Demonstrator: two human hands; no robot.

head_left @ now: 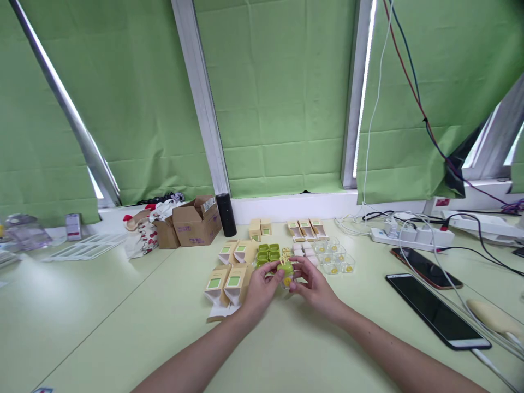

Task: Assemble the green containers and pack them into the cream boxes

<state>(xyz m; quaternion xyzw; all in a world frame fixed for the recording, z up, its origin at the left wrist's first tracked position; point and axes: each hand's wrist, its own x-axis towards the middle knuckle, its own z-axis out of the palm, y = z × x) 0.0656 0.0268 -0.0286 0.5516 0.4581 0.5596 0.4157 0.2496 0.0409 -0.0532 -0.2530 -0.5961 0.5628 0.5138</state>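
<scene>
A small container (287,273) with a green lid and a clear body bearing a yellow print is held upright between both hands, low over the table. The fingers and thumb of my left hand (262,284) close on its left side. My right hand (313,285) grips the other side, its fingertips near the lid. Just behind are several green square pieces (268,248), small yellow pieces (286,251), pale pink-white blocks (302,248) and clear cups (335,254) with yellow prints. Open cardboard boxes (226,281) with green labels stand left of my left hand.
Three open boxes (307,229) and smaller closed boxes (259,227) stand farther back. A brown carton (197,224) and a black cylinder (226,214) are at the back left. On the right lie a power strip (413,237), two phones (436,311) and loose cables.
</scene>
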